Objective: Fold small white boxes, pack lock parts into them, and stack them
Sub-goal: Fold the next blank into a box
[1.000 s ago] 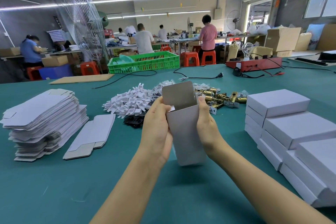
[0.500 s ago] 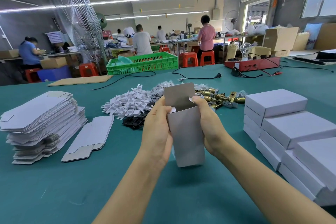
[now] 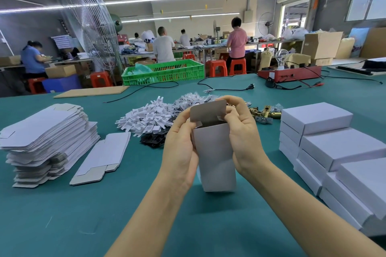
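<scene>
- The left hand (image 3: pixel 179 148) and right hand (image 3: pixel 243 133) gripped the upright white box (image 3: pixel 215 152) between them above the desk's (image 3: pixel 62 215) near middle, fingers curled round its sides.
- Right fingertips (image 3: pixel 227 118) pressed at the open top flap (image 3: pixel 207 110).
- Finished boxes (image 3: pixel 334 144) were stacked along the right edge.

A green plastic crate (image 3: pixel 165 71) sits at the far edge of the teal worktop (image 3: pixel 62 215). Left of the crate lies a flat cardboard sheet (image 3: pixel 92 91); right of it, a red device (image 3: pixel 290 73) carrying a clear bulb (image 3: pixel 281 57). A black cable (image 3: pixel 225 89) trails between them. A wire fan guard (image 3: pixel 92 21) rises behind the crate's left end.
</scene>
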The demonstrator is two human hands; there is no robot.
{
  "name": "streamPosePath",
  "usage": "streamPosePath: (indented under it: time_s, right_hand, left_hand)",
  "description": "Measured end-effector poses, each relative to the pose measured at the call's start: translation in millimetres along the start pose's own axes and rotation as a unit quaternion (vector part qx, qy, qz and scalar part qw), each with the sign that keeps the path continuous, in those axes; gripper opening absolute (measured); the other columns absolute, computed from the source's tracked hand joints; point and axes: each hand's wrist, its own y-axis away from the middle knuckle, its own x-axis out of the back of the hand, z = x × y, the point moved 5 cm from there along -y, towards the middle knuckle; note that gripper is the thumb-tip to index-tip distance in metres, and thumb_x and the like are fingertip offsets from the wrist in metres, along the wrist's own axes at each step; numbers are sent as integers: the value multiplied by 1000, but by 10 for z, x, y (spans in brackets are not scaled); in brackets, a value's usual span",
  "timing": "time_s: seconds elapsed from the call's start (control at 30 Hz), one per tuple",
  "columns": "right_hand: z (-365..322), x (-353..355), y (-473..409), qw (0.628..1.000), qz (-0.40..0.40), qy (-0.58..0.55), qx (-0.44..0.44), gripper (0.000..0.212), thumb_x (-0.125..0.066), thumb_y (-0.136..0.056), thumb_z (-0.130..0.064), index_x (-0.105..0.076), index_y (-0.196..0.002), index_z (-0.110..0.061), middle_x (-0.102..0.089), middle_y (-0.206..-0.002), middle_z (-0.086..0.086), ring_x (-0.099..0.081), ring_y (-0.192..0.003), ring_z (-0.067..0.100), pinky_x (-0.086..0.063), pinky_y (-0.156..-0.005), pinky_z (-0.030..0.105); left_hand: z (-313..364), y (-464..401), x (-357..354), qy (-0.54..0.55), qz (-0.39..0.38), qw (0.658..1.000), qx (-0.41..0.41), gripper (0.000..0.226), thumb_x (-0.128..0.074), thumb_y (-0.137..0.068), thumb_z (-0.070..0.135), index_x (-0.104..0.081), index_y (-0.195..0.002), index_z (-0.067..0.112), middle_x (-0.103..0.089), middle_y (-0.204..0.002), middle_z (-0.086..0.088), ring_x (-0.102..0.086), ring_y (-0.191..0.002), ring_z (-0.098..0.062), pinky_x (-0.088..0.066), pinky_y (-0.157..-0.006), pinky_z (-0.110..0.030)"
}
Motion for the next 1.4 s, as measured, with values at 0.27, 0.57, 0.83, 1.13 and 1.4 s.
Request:
streamPosePath:
  time_s: [0.27, 0.57, 0.83, 1.13, 1.4]
  right_hand:
    - [7, 8, 8, 1000, 13, -16, 0, 39, -37, -99, -2, -62, -77, -23, -64, -77, -5, -57, -76, 10, -50, -70, 21]
    - [-7, -2, 29, 1000, 14, -15, -23, 48, -48, -83, -39, -55, -91, 7, -58, -96, 29, -53, -91, 44, -41, -87, 53]
    - [-81, -39, 64, 998, -13, 53, 36, 28, -50, -84, -31, -58, -87, -4, -58, -80, -2, -52, -79, 8, -43, -73, 19]
    - [-41, -36, 84, 995, -15, 91, 47, 5, -53, -94, -16, -57, -95, -18, -56, -86, -4, -52, -72, 1, -43, -66, 13]
    - [-63, -41, 86, 992, -6, 108, 69, 23, -49, -97, -4, -58, -90, -25, -57, -80, -18, -51, -70, 0, -43, -67, 18]
  left_hand:
    - [-8, 17, 28, -6, 18, 1000, -6, 33, -41, -99, 0, -69, -87, 13, -71, -76, -2, -63, -61, -7, -50, -53, -17]
    - [3, 68, -31, 1, -34, 999, -9, 25, -61, -84, 34, -73, -87, 12, -72, -82, -4, -68, -77, -14, -55, -66, -24]
    - [1, 61, 35, -55, 0, 996, -67, 17, -59, -91, 27, -64, -93, 11, -66, -79, 3, -60, -69, -7, -50, -62, -18]
    - [-3, 45, 122, -110, 36, 990, -75, 20, -56, -98, 16, -68, -99, 32, -63, -91, -11, -60, -84, -21, -47, -81, -40]
    - [1, 58, 93, -135, 14, 986, -101, 26, -52, -100, 14, -69, -94, 33, -63, -99, -17, -58, -93, -28, -49, -84, -43]
